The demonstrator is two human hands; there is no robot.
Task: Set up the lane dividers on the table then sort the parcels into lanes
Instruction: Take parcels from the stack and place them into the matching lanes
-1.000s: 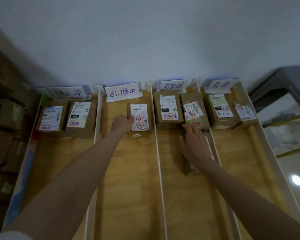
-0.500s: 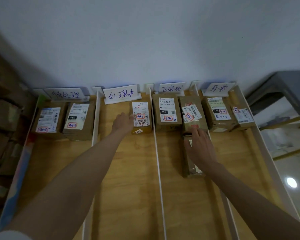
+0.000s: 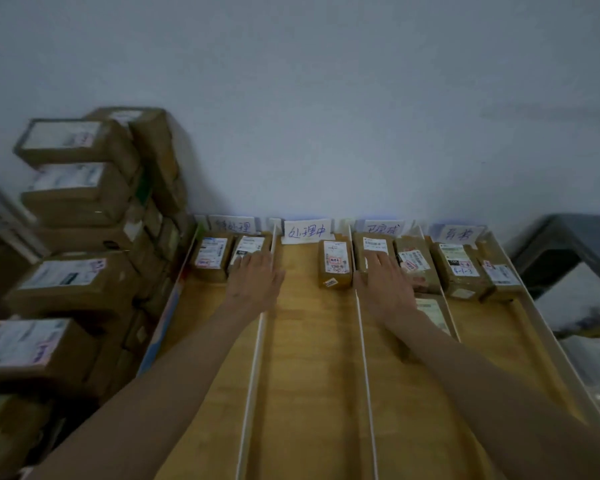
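**A:** What do the lanes look like from your feed?

**B:** Nearest me, I see thin white lane dividers (image 3: 253, 375) standing on edge along the wooden surface (image 3: 312, 375), running away to the wall. At the far end sit the brown cardboard parcels, each with a white label and some red marking.

**A:** Anything you can't make out?

**B:** The handwritten lane cards (image 3: 307, 231) at the wall are too blurred for me to read. My right forearm covers part of a parcel (image 3: 433, 313) lying behind the third-lane row. The stack of boxes (image 3: 77, 209) off the left edge is smeared.

**A:** And the hands?

**B:** Both lie flat, fingers straight, gripping nothing. My left hand (image 3: 255, 282) rests on the right parcel of the first lane (image 3: 248, 249), over the first divider. My right hand (image 3: 383, 285) rests on the left parcel of the third lane (image 3: 371, 249). The lone second-lane parcel (image 3: 335, 263) lies between the hands, untouched.
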